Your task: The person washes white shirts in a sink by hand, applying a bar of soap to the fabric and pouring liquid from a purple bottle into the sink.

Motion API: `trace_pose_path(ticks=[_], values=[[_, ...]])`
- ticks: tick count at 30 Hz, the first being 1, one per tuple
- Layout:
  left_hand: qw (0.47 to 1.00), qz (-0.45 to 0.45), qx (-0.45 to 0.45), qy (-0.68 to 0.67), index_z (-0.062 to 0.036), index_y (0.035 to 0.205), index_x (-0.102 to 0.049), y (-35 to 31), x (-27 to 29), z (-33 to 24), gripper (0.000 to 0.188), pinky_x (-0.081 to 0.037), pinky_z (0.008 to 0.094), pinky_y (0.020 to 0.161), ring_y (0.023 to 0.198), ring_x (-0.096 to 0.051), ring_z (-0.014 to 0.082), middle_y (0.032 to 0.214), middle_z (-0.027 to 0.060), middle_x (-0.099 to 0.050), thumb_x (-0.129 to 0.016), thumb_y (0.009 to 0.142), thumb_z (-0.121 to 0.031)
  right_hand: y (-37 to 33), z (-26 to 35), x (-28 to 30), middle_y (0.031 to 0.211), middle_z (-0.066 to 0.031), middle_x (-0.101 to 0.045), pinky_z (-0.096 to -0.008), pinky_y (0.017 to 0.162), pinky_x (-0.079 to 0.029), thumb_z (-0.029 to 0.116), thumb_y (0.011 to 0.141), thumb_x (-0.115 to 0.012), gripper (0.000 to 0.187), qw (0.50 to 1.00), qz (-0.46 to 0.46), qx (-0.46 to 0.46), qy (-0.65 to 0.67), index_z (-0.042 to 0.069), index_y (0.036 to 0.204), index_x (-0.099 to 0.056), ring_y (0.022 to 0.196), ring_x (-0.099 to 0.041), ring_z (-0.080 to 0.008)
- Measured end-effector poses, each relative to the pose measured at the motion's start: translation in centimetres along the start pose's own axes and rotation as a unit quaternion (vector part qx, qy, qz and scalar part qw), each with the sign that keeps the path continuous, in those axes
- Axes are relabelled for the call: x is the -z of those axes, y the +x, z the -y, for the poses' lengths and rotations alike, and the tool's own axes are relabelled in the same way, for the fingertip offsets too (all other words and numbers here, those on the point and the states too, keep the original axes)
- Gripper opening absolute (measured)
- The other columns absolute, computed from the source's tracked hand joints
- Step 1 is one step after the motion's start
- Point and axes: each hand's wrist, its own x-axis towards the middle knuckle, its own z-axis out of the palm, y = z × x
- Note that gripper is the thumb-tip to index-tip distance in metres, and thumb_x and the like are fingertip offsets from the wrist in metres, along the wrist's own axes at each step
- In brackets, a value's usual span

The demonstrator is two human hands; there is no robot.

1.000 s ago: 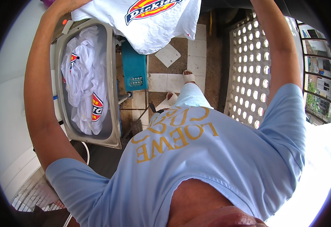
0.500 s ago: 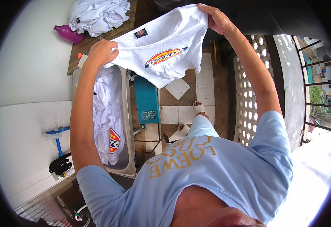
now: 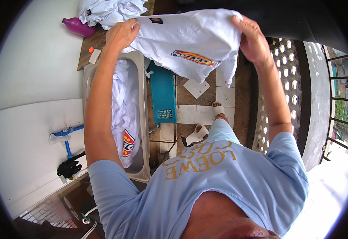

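Observation:
Stretched between my hands is a white T-shirt (image 3: 158, 40) with a red, yellow and black logo on its front and a dark label at the collar. My left hand (image 3: 122, 35) pinches its left end, over the far end of the sink. At the other end, my right hand (image 3: 254, 42) is closed on the cloth, higher and to the right; some of its fingers are behind the fabric. More white shirts (image 3: 122, 91) lie heaped in the steel sink (image 3: 145, 131), one showing a similar logo. My left forearm covers part of the sink.
On the wooden counter (image 3: 87, 49) are a pile of white shirts (image 3: 112, 10), a purple bottle (image 3: 78, 27) and a small orange-capped item (image 3: 91, 50). A teal plastic piece (image 3: 163, 93) stands beside the sink. Black gloves (image 3: 68, 167) hang by the blue pipe (image 3: 68, 147). A perforated block wall (image 3: 287, 75) stands right.
The shirt has moved right with both hands, and its front has turned so the collar opening no longer shows. My right hand has come lower, and the view has shifted slightly.

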Motion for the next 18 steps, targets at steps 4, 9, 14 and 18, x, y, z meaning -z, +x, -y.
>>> trace_pose_path(ticks=[4,9,14,18], values=[[0.937,-0.142,-0.021,-0.32,-0.0024,0.118,-0.053,1.2,-4.4,-1.0,0.037,-0.052,0.0391,0.077,0.091,-0.066,0.0313,0.099,0.015,-0.068,-0.049,0.094,-0.03,-5.3,-1.2,-10.4,0.072,-0.0051,-0.058,-0.0292,0.06,-0.044,0.021,0.089,-0.065,0.023,0.968,0.173,0.146,-0.109,-0.002,0.089,-0.062,0.072,-0.056,-0.011],[0.525,0.02,0.018,-0.851,-0.0067,0.136,-0.041,0.9,-6.9,-1.4,0.046,-0.049,0.0338,0.094,0.112,-0.056,0.0208,0.126,0.0097,-0.054,-0.046,0.098,-0.032,-8.2,-6.3,-16.7,0.092,-0.0178,-0.05,-0.039,0.061,-0.044,0.03,0.082,-0.071,0.044,0.944,0.298,0.063,-0.125,-0.006,0.096,-0.049,0.071,-0.055,-0.0316],[0.706,-0.039,-0.022,-0.707,-0.0073,0.138,-0.04,-1.6,-3.9,-5.1,0.047,-0.046,0.0344,0.098,0.116,-0.053,0.0209,0.128,0.0093,-0.052,-0.052,0.096,-0.024,-8.8,-8.0,-14.4,0.087,-0.0124,-0.048,-0.0361,0.07,-0.043,0.028,0.081,-0.073,0.043,0.962,0.228,0.125,-0.083,-0.005,0.095,-0.048,0.078,-0.051,-0.0209],[0.954,-0.072,-0.07,-0.281,-0.0053,0.134,-0.044,-2.5,-1.5,-0.4,0.048,-0.044,0.0363,0.094,0.111,-0.056,0.0274,0.124,0.0142,-0.055,-0.055,0.093,-0.027,-7.5,-3.3,-6.6,0.11,-0.0082,-0.063,-0.0298,0.091,-0.045,0.019,0.079,-0.072,0.058,0.997,0.033,0.021,0.066,0.003,0.13,-0.05,0.102,-0.058,-0.0143]])
